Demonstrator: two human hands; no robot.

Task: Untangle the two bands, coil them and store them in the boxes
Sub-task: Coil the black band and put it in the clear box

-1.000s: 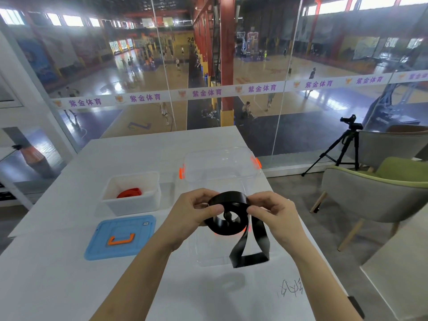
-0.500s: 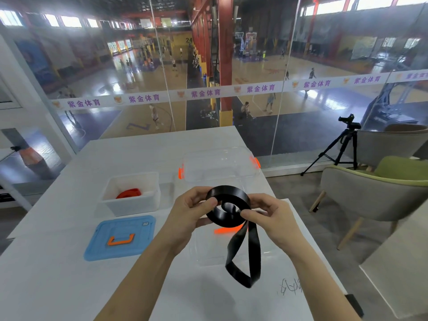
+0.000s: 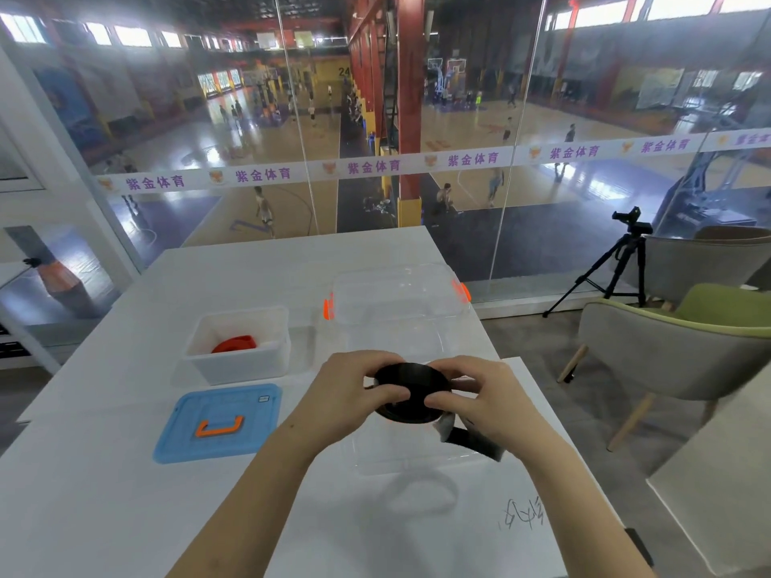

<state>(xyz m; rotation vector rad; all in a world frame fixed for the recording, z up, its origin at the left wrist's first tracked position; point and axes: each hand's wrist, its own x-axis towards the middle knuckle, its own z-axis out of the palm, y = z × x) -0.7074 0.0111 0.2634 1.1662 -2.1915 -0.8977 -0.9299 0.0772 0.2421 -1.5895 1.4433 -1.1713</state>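
Note:
A black band (image 3: 411, 383) is rolled into a coil that I hold above the table with both hands. My left hand (image 3: 354, 390) grips its left side and my right hand (image 3: 479, 400) pinches its right side. A short loose tail of the band sticks out under my right hand. Beneath the coil lies a clear plastic box (image 3: 417, 456). The red band (image 3: 234, 343) rests coiled inside a white box (image 3: 238, 369) to the left.
A blue lid with an orange handle (image 3: 219, 423) lies in front of the white box. A clear lid with orange clips (image 3: 396, 294) sits behind my hands. The white table (image 3: 125, 515) ends at a glass wall; chairs and a tripod stand to the right.
The long hanging loop of the black band has been wound onto the coil, leaving only a short tail. Both hands have closed in tighter around the coil.

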